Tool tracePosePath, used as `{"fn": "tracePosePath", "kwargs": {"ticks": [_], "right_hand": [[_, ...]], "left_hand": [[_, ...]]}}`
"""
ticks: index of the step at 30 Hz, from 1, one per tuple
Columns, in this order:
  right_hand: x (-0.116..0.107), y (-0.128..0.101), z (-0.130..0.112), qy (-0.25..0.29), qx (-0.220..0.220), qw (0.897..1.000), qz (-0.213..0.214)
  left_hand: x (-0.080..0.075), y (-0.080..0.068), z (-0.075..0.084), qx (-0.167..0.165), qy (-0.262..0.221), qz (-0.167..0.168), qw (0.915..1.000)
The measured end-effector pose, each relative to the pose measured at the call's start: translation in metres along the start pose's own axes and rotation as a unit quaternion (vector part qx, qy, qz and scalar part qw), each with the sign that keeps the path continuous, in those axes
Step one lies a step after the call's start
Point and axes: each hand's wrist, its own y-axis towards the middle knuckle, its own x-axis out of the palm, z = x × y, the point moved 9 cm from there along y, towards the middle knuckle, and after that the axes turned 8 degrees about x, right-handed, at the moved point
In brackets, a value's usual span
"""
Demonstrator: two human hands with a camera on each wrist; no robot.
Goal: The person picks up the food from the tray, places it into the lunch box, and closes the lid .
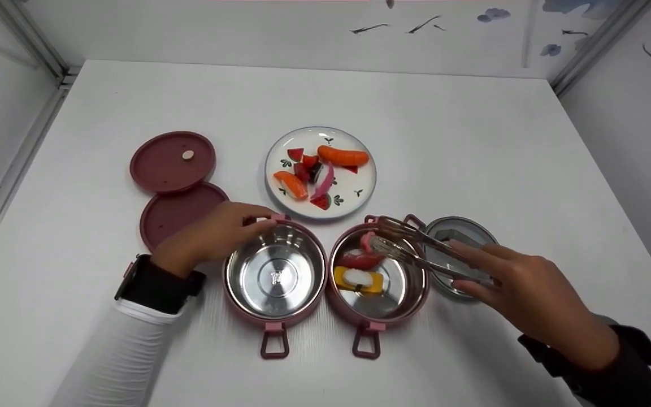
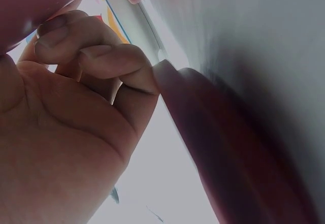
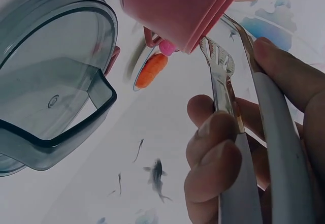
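Step in hand, as judged: placing food in the right bowl [image 1: 378, 277] with the tongs [image 1: 416, 249].

**Grip state**
- Right hand [image 1: 520, 294]: fingers and thumb curled round the tongs' arms. The tips are over the far rim of the right bowl, at a pink piece [image 1: 367, 242]. Whether the tips clamp that piece or merely touch it cannot be told.
- Left hand [image 1: 215, 234]: fingers curled on the far rim of the left bowl [image 1: 274, 274], beside its pink tab, steadying it.

**Doing it well**
- Lower the tips well inside the bowl before easing thumb pressure, so that the piece does not roll out.
- Set it into the bare steel toward the far side, clear of the red piece [image 1: 359, 260] and the yellow block [image 1: 359, 280].
- Withdraw the tongs upward, not sideways; the bowls touch each other, and a side pull could shift both.
- Keep the left hand on its rim.

**Count**
- Bowls: two, steel-lined, pink outside, side by side on the bench [image 1: 472, 141]. The left one holds nothing.
- Pieces in the right bowl: three.
- Plate [image 1: 359, 195]: one, beyond the bowls, with a sausage [image 1: 343, 155], a salmon sushi [image 1: 290, 185] and several small red and pink pieces, overlapping too closely to count exactly.
- Maroon lids [image 1: 173, 161]: two, overlapping, far left.
- Clear lid [image 1: 461, 232]: one, right of the right bowl, under the tongs.
- Tongs: one pair.
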Motion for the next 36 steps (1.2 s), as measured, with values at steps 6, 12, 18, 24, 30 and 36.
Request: {"fn": "tracePosePath", "kwargs": {"ticks": [6, 12, 18, 24, 30, 36], "right_hand": [[-0.002, 0.005, -0.002, 0.000, -0.011, 1.000, 0.015], [-0.001, 0.020, -0.005, 0.000, -0.023, 1.000, 0.016], [0.005, 0.045, -0.005, -0.010, -0.034, 0.999, 0.011], [0.010, 0.072, 0.000, -0.042, -0.029, 0.999, 0.002], [0.019, 0.094, 0.009, -0.056, -0.005, 0.998, -0.025], [0.028, 0.113, 0.015, -0.045, 0.017, 0.997, -0.059]], "left_hand": [[-0.001, 0.000, 0.000, -0.003, 0.001, 0.003, 1.0000], [-0.003, 0.000, 0.001, 0.005, 0.005, 0.004, 1.0000], [-0.002, 0.000, 0.002, 0.006, 0.007, 0.002, 1.0000], [-0.002, 0.001, 0.002, 0.007, 0.014, 0.004, 0.9999], [-0.003, 0.002, 0.004, 0.010, 0.021, 0.004, 0.9997], [-0.001, 0.001, 0.002, 0.005, 0.015, 0.003, 0.9999]]}}
